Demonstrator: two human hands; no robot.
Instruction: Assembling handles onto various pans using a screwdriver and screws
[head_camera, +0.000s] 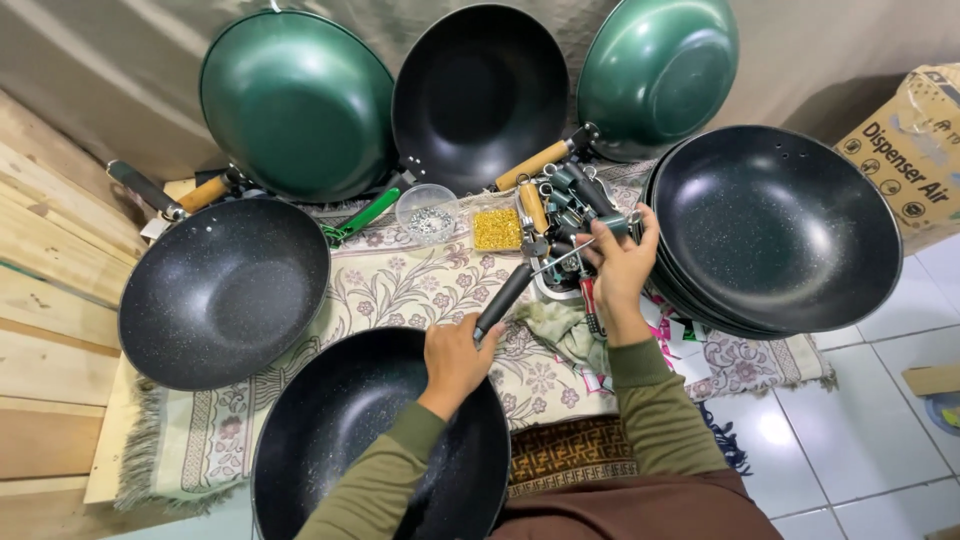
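Note:
My left hand (455, 358) grips the near end of a black pan handle (503, 297) just past the rim of a black speckled wok (330, 430) in my lap. My right hand (620, 262) reaches into a pile of loose dark green and black handles (572, 195), with its fingers closed on a small handle piece and a thin metal rod pointing left. Both arms wear olive sleeves.
A black wok (222, 290) lies at left. Two green woks (298, 100) (655, 65) and a black one (478, 90) lean on the back wall. A stack of black woks (775, 225) sits at right. Clear cups of silver (430, 218) and gold screws (497, 229) rest on the patterned mat (400, 285). A cardboard box (910, 150) stands far right.

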